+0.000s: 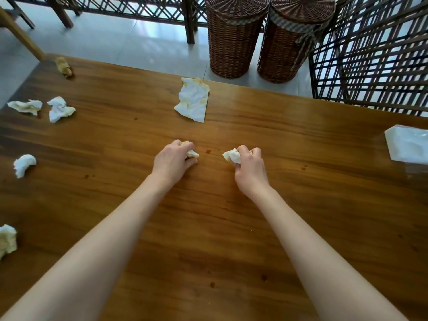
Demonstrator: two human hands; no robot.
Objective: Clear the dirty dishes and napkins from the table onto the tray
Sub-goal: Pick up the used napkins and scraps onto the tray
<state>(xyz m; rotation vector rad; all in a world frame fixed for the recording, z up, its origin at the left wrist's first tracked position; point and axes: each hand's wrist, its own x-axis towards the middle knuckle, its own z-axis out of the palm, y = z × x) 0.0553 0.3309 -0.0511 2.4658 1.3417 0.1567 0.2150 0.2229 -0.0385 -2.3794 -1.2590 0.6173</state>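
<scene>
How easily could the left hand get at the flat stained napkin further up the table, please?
Probably not yet: the path across the table to the flat napkin looks free, but the left hand already grips a crumpled napkin.

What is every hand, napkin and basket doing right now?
left hand: grips a crumpled napkin
right hand: grips a crumpled napkin
flat napkin: spread open, stained, lying loose
crumpled napkins: balled up, loose at the table's left side
wicker baskets: lids on, standing on the floor
</scene>
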